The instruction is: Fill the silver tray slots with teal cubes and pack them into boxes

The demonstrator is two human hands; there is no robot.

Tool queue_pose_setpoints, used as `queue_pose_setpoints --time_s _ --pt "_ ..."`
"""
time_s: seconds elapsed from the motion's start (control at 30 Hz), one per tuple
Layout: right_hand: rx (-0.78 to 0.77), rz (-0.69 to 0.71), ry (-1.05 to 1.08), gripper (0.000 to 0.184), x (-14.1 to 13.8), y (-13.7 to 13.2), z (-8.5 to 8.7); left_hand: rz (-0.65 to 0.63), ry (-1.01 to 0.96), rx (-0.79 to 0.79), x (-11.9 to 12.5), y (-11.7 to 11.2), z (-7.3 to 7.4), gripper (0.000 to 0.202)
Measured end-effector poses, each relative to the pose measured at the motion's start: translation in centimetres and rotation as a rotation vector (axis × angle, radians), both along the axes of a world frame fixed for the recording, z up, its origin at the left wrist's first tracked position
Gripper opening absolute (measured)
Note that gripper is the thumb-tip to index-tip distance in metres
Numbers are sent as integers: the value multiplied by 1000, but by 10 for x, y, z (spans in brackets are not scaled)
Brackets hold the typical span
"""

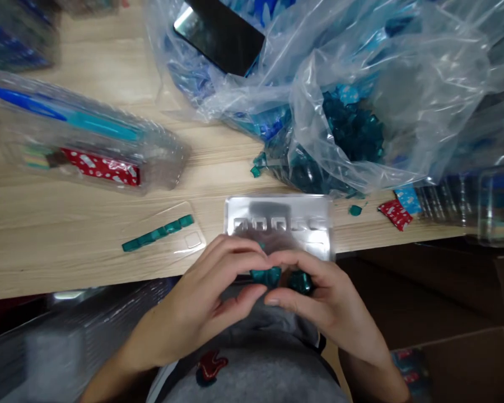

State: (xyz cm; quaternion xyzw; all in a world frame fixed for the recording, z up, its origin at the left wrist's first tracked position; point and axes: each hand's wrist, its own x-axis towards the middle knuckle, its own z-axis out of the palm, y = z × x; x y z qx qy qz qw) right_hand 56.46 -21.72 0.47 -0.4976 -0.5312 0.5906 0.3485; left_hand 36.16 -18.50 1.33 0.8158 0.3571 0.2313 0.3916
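Just past the front edge of the table, both hands meet with curled fingers around small translucent teal plastic pieces (265, 276). My left hand (212, 291) is closed on them from one side, thumb below and fingers above. From the other side my right hand (325, 296) grips them, and another dark teal piece (300, 282) sits inside its curled fingers. Right behind the fingers lies a shiny moulded plastic tray (279, 208) with a row of square recesses. To its left, a row of teal pieces (157, 234) rests in a clear plastic insert (198, 238).
Large clear bags (420, 95) of blue and teal pieces fill the back, with a dark phone (222, 36) on top. At left stands a clear package (163, 157) with a blue tool and red packet. Loose teal bits (355, 210) and a red sachet (396, 214) lie at right.
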Motion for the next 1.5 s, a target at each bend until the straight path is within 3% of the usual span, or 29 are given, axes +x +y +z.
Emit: queue_pose_setpoints --time_s 0.17,0.43,0.57,0.73,0.97,1.03,1.13,1.2,1.27,1.37,1.43,1.5 --pt "-70 78 -52 17 -4 2 -5 -19 122 -69 -9 -12 -4 36" --pt "-87 108 -64 15 -14 13 5 -80 33 -293 -17 11 2 21" --pt "-72 73 -118 13 -19 14 3 -3 24 -331 -18 14 0 19" --pt "11 2 -176 16 -19 10 -5 190 144 -168 -14 22 -5 12" --pt "-78 -142 -179 26 -4 2 -2 197 143 -54 -9 39 -10 7" --pt "-162 -190 -30 25 -3 1 0 171 199 37 -9 36 -12 8" --pt "-334 -213 395 24 -5 4 2 191 267 134 -11 30 -16 7" --pt "-431 -213 611 35 -9 9 3 204 303 175 -11 28 -14 9" --pt "-486 -226 675 49 -13 16 2 205 292 200 -9 27 -8 14" --pt "-473 -197 622 66 -17 24 -1 197 200 146 -1 27 6 17" --pt "-431 -133 502 75 -17 24 -2 90 164 115 7 27 12 18" --pt "-307 -113 219 77 -16 21 -2 -43 158 132 16 28 14 21"
